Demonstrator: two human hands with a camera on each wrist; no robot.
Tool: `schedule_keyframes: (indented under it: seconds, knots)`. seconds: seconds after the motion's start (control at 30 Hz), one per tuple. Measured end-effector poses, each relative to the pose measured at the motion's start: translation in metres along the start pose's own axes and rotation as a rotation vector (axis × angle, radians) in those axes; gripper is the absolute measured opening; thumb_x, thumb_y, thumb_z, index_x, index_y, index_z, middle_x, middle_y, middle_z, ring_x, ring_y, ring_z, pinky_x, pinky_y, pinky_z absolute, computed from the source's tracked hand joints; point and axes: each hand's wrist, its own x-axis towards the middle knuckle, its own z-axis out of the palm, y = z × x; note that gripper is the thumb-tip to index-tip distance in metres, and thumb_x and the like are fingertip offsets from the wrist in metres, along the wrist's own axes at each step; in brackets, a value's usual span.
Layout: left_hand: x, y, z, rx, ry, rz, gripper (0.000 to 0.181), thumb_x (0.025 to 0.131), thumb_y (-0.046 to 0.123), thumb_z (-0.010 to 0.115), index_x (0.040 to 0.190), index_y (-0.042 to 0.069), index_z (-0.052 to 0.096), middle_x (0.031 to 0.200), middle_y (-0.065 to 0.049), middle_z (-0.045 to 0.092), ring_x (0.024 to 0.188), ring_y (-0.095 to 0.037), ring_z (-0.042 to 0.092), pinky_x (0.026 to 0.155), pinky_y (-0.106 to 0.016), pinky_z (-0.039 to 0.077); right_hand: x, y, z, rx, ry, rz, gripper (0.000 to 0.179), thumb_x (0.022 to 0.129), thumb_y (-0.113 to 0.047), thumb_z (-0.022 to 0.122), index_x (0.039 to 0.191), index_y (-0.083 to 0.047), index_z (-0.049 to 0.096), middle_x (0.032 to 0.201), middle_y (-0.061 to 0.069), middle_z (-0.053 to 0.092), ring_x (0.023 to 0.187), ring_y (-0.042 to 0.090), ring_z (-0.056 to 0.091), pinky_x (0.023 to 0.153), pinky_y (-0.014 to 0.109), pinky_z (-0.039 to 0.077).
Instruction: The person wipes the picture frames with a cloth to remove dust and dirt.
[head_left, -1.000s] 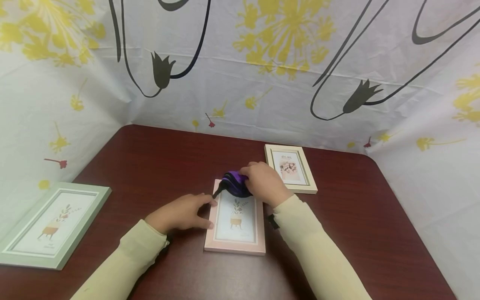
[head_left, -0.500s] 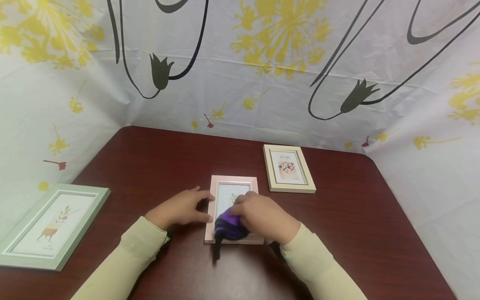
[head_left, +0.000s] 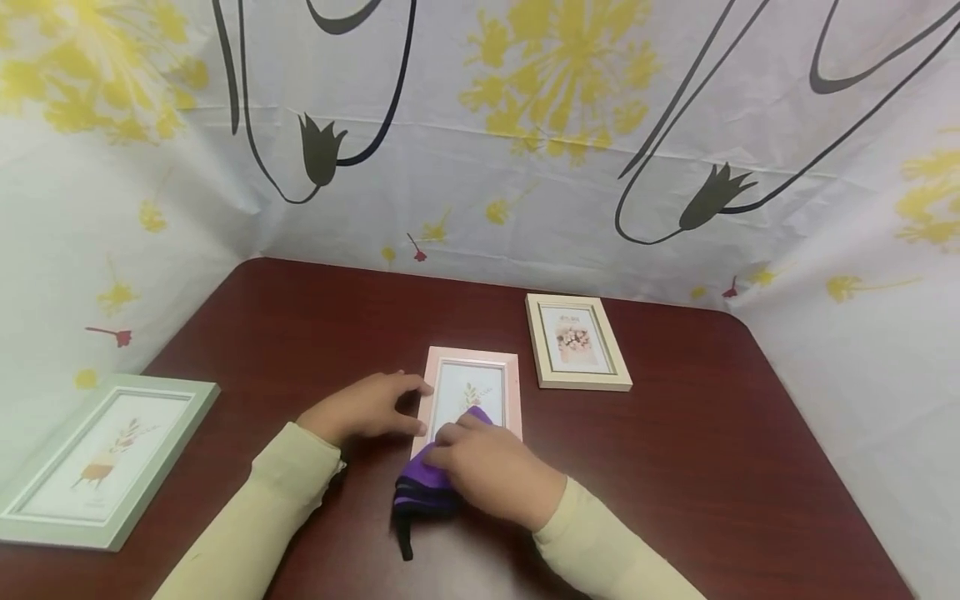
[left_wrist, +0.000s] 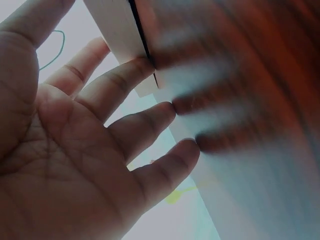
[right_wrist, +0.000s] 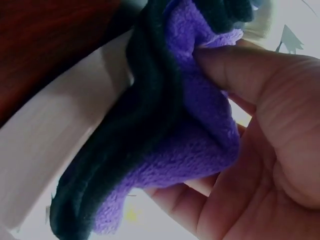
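A pink picture frame [head_left: 513, 387] lies flat on the dark red table, a plant print under its pane. Across its near end my right hand [head_left: 498, 475] pinches a purple cloth [head_left: 422, 477] with black edging, which hides that end. A black loop of the cloth hangs over the table. The right wrist view shows the thumb pressing into the bunched purple cloth [right_wrist: 200, 110], beside the frame's pale edge [right_wrist: 65, 115]. My left hand [head_left: 367, 408] rests at the frame's left side, thumb and forefinger at its edge. In the left wrist view its fingers [left_wrist: 142, 127] are spread, tips on the tabletop.
A green picture frame [head_left: 176, 433] lies at the table's left. Behind and right of the pink one lies a cream picture frame [head_left: 534, 333]. White patterned sheeting [head_left: 442, 158] hangs behind the table [head_left: 337, 308] and along both sides.
My right hand has swept the cloth from the pink frame's far end to its near end. The frame has shifted slightly away from me; my left hand stays at its left edge.
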Motion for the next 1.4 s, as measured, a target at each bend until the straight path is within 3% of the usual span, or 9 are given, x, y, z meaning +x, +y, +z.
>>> schedule_keyframes:
  seconds: [0.23, 0.37, 0.57, 0.83, 1.1, 1.4]
  knots:
    - [-0.005, 0.000, -0.002, -0.009, -0.010, 0.003, 0.053, 0.085, 0.033, 0.080, 0.131, 0.013, 0.062, 0.131, -0.009, 0.060, 0.123, -0.028, 0.054, 0.105, -0.049, 0.041, 0.005, -0.008, 0.004, -0.075, 0.029, -0.052, 0.026, 0.089, -0.019, 0.073, 0.112, -0.029, 0.074, 0.101, -0.006, 0.067, 0.096, 0.014, 0.059, 0.085, 0.027, 0.052]
    - [-0.007, -0.002, -0.003, 0.005, -0.002, 0.011, 0.054, 0.085, 0.035, 0.079, 0.131, 0.013, 0.061, 0.136, -0.012, 0.058, 0.130, -0.031, 0.050, 0.107, -0.051, 0.038, 0.007, -0.008, 0.005, -0.053, 0.040, -0.047, 0.027, 0.087, -0.021, 0.075, 0.113, -0.029, 0.075, 0.101, -0.006, 0.066, 0.096, 0.014, 0.059, 0.086, 0.027, 0.051]
    - [-0.005, -0.004, -0.002, 0.014, -0.005, 0.020, 0.054, 0.086, 0.037, 0.078, 0.131, 0.013, 0.061, 0.133, -0.009, 0.059, 0.126, -0.029, 0.053, 0.105, -0.050, 0.041, 0.006, -0.005, 0.007, -0.003, 0.052, -0.030, 0.027, 0.086, -0.020, 0.075, 0.112, -0.028, 0.075, 0.100, -0.007, 0.066, 0.096, 0.014, 0.059, 0.087, 0.026, 0.051]
    - [-0.001, -0.004, -0.001, 0.011, -0.007, 0.019, 0.054, 0.086, 0.037, 0.078, 0.131, 0.014, 0.061, 0.131, -0.007, 0.060, 0.122, -0.025, 0.054, 0.104, -0.047, 0.042, 0.002, 0.002, 0.007, 0.071, 0.062, -0.012, 0.028, 0.084, -0.014, 0.072, 0.109, -0.026, 0.076, 0.094, -0.007, 0.064, 0.090, 0.013, 0.056, 0.078, 0.024, 0.050]
    - [0.000, -0.002, -0.001, 0.011, -0.012, 0.015, 0.055, 0.085, 0.038, 0.079, 0.131, 0.013, 0.062, 0.128, -0.007, 0.061, 0.120, -0.025, 0.056, 0.103, -0.046, 0.043, -0.012, 0.017, 0.004, 0.181, -0.031, 0.060, 0.026, 0.077, -0.015, 0.074, 0.100, -0.027, 0.075, 0.086, -0.009, 0.055, 0.078, 0.012, 0.047, 0.063, 0.023, 0.042]
    - [-0.001, 0.000, 0.000, 0.013, -0.013, -0.012, 0.055, 0.085, 0.036, 0.079, 0.131, 0.013, 0.061, 0.124, -0.005, 0.062, 0.114, -0.023, 0.057, 0.102, -0.045, 0.044, -0.029, 0.034, -0.003, 0.168, -0.082, 0.077, 0.021, 0.071, -0.011, 0.075, 0.084, -0.025, 0.067, 0.079, -0.010, 0.052, 0.079, 0.013, 0.046, 0.061, 0.026, 0.041]
